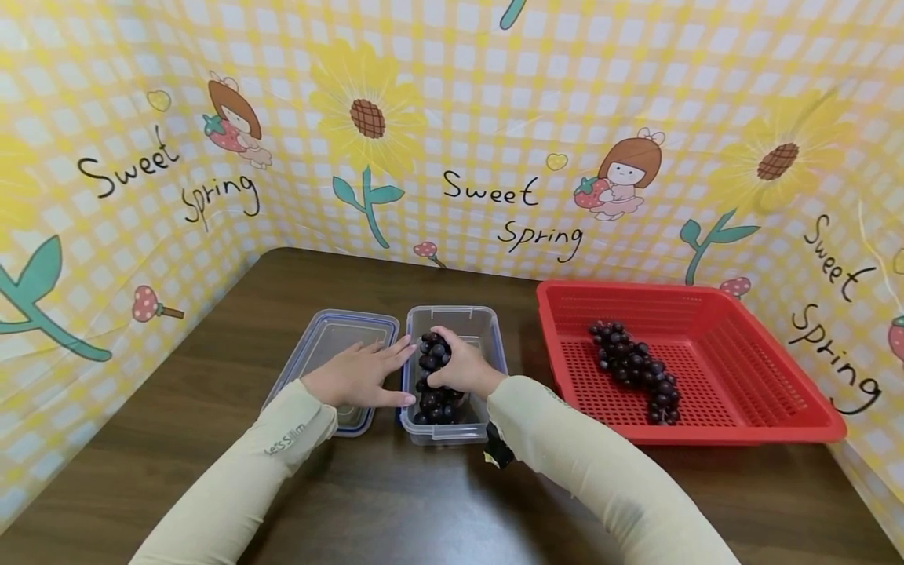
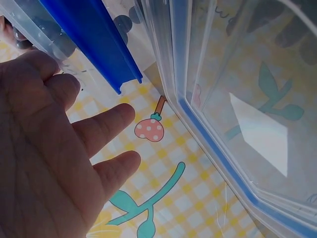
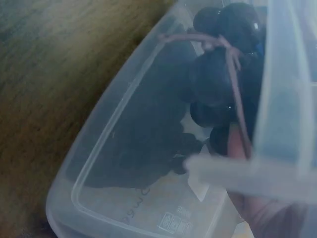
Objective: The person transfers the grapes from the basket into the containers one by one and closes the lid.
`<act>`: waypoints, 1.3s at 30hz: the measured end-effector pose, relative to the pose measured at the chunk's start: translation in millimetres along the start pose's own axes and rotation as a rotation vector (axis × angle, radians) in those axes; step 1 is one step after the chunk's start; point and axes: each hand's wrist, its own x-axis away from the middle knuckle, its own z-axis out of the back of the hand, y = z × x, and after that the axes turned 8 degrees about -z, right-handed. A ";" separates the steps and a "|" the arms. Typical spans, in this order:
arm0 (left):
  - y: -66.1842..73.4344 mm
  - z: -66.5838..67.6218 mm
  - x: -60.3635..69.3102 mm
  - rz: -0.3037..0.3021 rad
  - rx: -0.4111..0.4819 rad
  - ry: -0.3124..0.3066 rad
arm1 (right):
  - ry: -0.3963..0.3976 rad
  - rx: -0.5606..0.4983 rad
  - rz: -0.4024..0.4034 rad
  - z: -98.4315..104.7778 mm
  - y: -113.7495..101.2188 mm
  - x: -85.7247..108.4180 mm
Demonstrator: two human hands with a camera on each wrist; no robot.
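Observation:
A clear plastic container (image 1: pixel 445 431) on the table holds a bunch of dark grapes (image 1: pixel 434 410). Reaching in from the right, my right hand (image 1: pixel 462 366) grips the bunch's upper part, thumb and fingers bent around it. The right wrist view catches the grapes (image 3: pixel 213 74) and a stem through the cloudy wall; much of that hand is hidden there. My left hand (image 1: pixel 359 377) lies across the clear lid (image 1: pixel 332 333), fingers straight and spread, tips at the container's left edge. In the left wrist view, this hand (image 2: pixel 39 144) is beside a blue latch (image 2: pixel 94 39).
To the right stands a red perforated basket (image 1: pixel 798 431) with another bunch of dark grapes (image 1: pixel 636 367) in it. Yellow checked cloth (image 1: pixel 466 94) hangs behind and at both sides of the brown wooden table (image 1: pixel 212 353).

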 end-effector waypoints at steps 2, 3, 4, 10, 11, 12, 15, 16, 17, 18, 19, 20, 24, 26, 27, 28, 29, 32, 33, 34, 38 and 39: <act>0.3 0.4 -0.6 -0.001 -0.001 0.003 | 0.000 -0.013 -0.014 0.0 0.7 -0.6; 0.4 0.5 -0.8 0.000 -0.003 0.003 | -0.001 -0.016 -0.015 0.1 0.6 -0.7; 0.5 0.6 -0.9 0.000 -0.006 0.003 | -0.004 -0.015 -0.018 0.0 0.6 -1.1; 1.0 1.2 0.0 0.006 -0.008 -0.007 | -0.039 -0.020 -0.030 -4.2 0.8 -3.6; 1.0 1.2 0.3 0.007 -0.006 -0.009 | -0.045 -0.020 -0.033 -4.9 0.6 -3.7; 0.9 1.1 0.6 0.007 -0.004 -0.009 | -0.053 -0.024 -0.038 -5.7 0.2 -3.9; 0.7 0.8 1.1 0.008 -0.002 -0.009 | -0.079 -0.039 -0.056 -6.9 -0.7 -3.8; 0.5 0.6 1.3 0.007 -0.002 -0.008 | -0.086 -0.040 -0.062 -7.0 -1.1 -3.7; 0.4 0.5 1.3 0.007 -0.001 -0.007 | -0.093 -0.038 -0.070 -7.1 -1.1 -3.8; 0.3 0.3 1.4 0.005 -0.001 -0.006 | -0.101 -0.030 -0.080 -7.1 -1.1 -3.8; 0.1 0.1 1.3 0.004 0.000 -0.005 | -0.109 -0.020 -0.090 -6.9 -1.0 -3.8; 0.0 0.0 1.3 0.003 0.002 -0.005 | -0.114 -0.004 -0.095 -6.7 -0.9 -4.0; -0.4 -0.7 0.6 0.001 0.000 -0.002 | -0.135 0.045 -0.099 -5.9 -0.9 -4.4; -0.3 -0.9 -0.3 -0.001 -0.001 -0.003 | -0.145 0.058 -0.091 -4.6 -1.1 -3.8; -0.2 -1.0 -0.7 -0.001 -0.004 -0.004 | -0.151 0.069 -0.085 -3.8 -1.7 -3.4; -0.1 -1.0 -1.0 -0.001 -0.004 -0.005 | -0.155 0.093 -0.076 -2.8 -2.3 -3.2; 0.0 -1.0 -1.3 -0.001 -0.006 -0.006 | -0.160 0.122 -0.067 -1.7 -3.5 -2.6; 0.3 -0.4 -1.9 -0.003 -0.011 -0.008 | -0.181 0.200 -0.050 3.2 -8.4 -1.3; 0.6 0.2 -2.0 -0.002 -0.012 -0.008 | -0.183 0.234 -0.042 5.2 -10.5 -1.2; 0.5 0.5 -2.0 -0.002 -0.012 -0.009 | -0.186 0.255 -0.039 7.3 -12.5 -1.2; 0.8 2.4 -0.9 0.004 -0.009 -0.015 | -0.189 0.309 -0.058 18.6 -21.5 -1.4; 0.7 2.7 -0.8 0.004 -0.006 -0.015 | -0.187 0.316 -0.057 21.8 -22.9 -1.4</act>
